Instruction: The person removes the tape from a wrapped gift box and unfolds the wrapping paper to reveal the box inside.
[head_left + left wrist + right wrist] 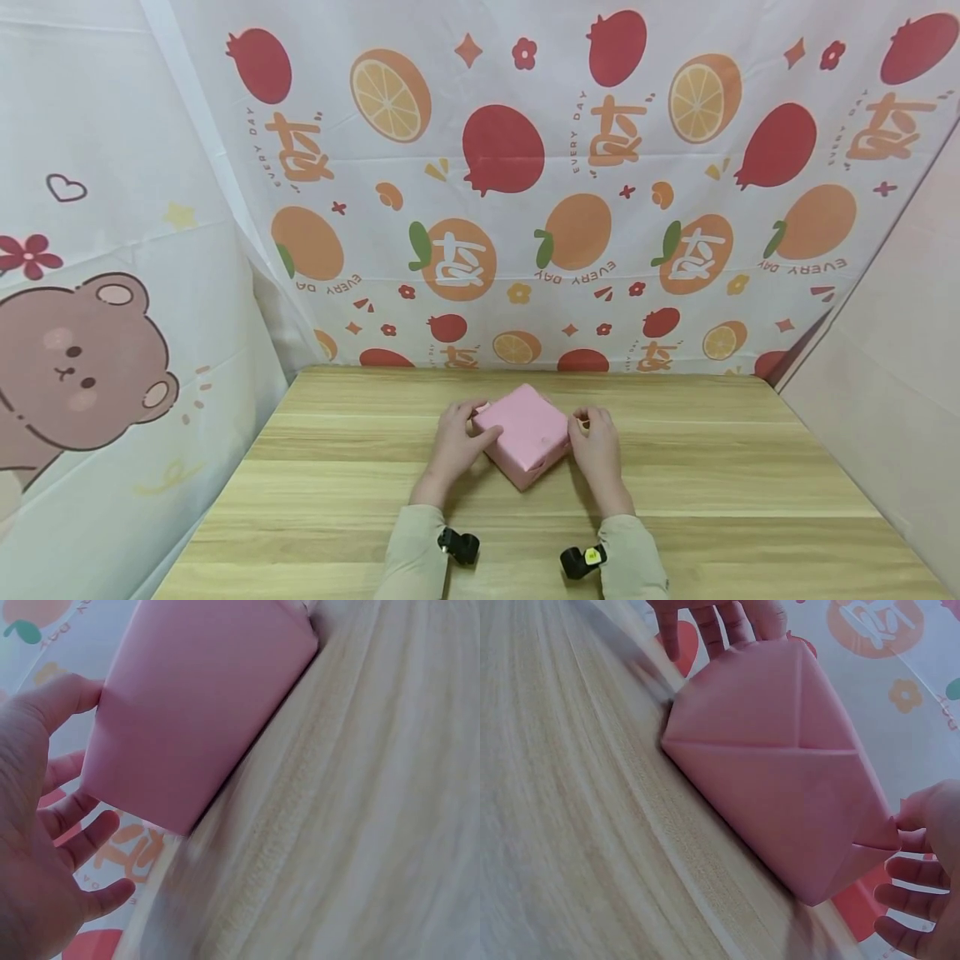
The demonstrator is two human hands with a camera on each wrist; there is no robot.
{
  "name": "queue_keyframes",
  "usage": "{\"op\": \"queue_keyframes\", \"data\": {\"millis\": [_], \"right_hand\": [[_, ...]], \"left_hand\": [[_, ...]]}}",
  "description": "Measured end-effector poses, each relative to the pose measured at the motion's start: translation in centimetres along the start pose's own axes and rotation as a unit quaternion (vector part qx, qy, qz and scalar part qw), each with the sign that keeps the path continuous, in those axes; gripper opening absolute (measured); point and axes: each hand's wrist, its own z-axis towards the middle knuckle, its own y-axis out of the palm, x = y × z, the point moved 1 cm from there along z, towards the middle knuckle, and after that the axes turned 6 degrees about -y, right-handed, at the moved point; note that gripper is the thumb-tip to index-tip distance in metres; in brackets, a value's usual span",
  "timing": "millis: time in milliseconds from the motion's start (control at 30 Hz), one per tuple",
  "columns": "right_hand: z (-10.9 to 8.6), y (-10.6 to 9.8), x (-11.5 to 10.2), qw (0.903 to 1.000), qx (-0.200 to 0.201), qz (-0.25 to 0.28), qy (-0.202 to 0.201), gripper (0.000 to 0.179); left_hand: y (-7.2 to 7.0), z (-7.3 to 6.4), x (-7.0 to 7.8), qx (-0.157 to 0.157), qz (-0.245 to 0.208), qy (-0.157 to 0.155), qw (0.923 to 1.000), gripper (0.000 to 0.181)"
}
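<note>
A box wrapped in pink paper [525, 423] sits on the table with one corner towards me. My left hand [455, 442] holds its left corner, thumb over the top edge and fingers around the far side. In the left wrist view, a smooth pink side of the box [199, 705] faces the camera. At the right corner, my right hand [598, 450] pinches the paper between thumb and index finger, the other fingers loosely bent. Folded, creased paper on an end of the box [780, 780] shows in the right wrist view.
The box rests on a wood-grain table [337, 500]. A fruit-print curtain [555, 300] hangs behind the table, with a bear-print sheet [210, 292] on the left and a pale sheet [885, 358] on the right.
</note>
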Motion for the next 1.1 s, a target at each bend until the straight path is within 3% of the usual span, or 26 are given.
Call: {"op": "queue_keyframes", "data": {"millis": [300,567,700,900,1100], "right_hand": [[-0.04,-0.05,-0.3,0.9998,-0.013,0.016,0.006,0.016],[-0.2,-0.05,-0.64,0.9985,-0.046,0.027,-0.005,0.022],[-0.23,-0.06,-0.85,0.9972,-0.07,0.023,-0.011,0.034],[-0.29,0.25,-0.86,0.9923,-0.124,-0.001,0.002,0.065],[-0.33,0.33,-0.74,0.994,-0.107,0.009,-0.021,0.055]], "left_hand": [[-0.39,-0.08,0.25,0.02,-0.005,0.034,0.9992,0.033],[-0.42,-0.25,0.29,0.025,-0.027,0.029,0.9989,0.017],[-0.38,-0.31,0.41,0.016,-0.036,0.016,0.9991,0.018],[-0.33,-0.33,0.64,0.024,-0.018,0.027,0.9992,0.026],[-0.2,-0.25,0.52,0.025,-0.012,0.034,0.999,0.027]]}}
